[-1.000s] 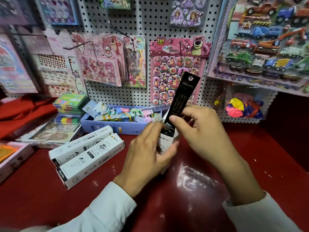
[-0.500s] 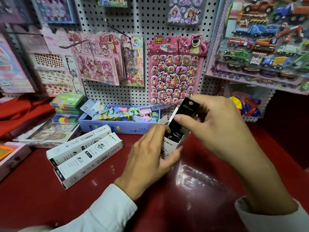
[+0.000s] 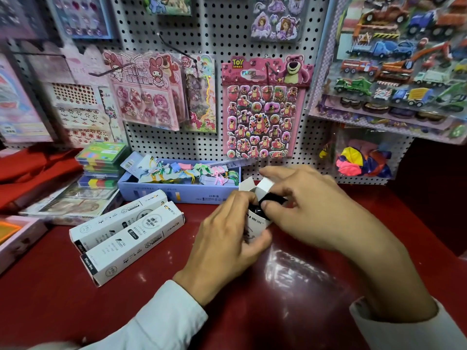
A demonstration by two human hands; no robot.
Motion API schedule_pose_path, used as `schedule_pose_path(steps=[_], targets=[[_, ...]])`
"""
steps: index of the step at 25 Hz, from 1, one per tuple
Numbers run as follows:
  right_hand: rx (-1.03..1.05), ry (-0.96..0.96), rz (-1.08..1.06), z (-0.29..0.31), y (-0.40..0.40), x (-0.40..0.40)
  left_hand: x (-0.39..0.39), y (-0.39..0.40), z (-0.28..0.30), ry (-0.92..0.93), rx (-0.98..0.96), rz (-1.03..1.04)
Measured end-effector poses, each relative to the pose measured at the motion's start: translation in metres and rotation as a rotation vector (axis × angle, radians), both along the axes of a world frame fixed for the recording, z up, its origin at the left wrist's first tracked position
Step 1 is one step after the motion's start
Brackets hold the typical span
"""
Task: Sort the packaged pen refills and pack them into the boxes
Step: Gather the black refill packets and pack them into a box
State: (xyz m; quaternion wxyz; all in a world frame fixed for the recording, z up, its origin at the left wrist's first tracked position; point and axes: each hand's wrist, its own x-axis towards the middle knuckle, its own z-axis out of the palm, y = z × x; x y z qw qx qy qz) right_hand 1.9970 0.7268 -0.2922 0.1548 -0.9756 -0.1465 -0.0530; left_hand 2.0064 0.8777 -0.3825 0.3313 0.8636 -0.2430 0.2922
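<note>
My left hand grips a small white upright box with its top flaps open, standing on the red table. My right hand pinches the top of a black refill pack, which sits almost fully down inside that box; only its top end shows. Two long white refill boxes lie side by side on the table to the left, closed.
A blue tray of colourful items stands behind the boxes against the pegboard. Stacked colour-block cases and flat packs lie at the left, and a pink box is at the left edge. Sticker sheets hang above.
The black refill pack stood tall out of the box a second ago; my right hand has pushed it down until only its top end shows. The left hand kept holding the box.
</note>
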Motion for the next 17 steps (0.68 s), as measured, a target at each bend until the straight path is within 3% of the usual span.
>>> schedule_pose_path(steps=[7,12,17], targets=[[-0.025,0.244,0.01,-0.003,0.007,0.002,-0.002,-0.002,-0.001,0.008,0.009,-0.027],[0.02,-0.118,-0.022,-0.003,0.004,-0.003,0.003,0.001,-0.003,-0.017,-0.025,0.015],[-0.088,0.065,-0.01,-0.011,0.004,0.006,0.008,0.005,-0.006,-0.017,-0.061,0.035]])
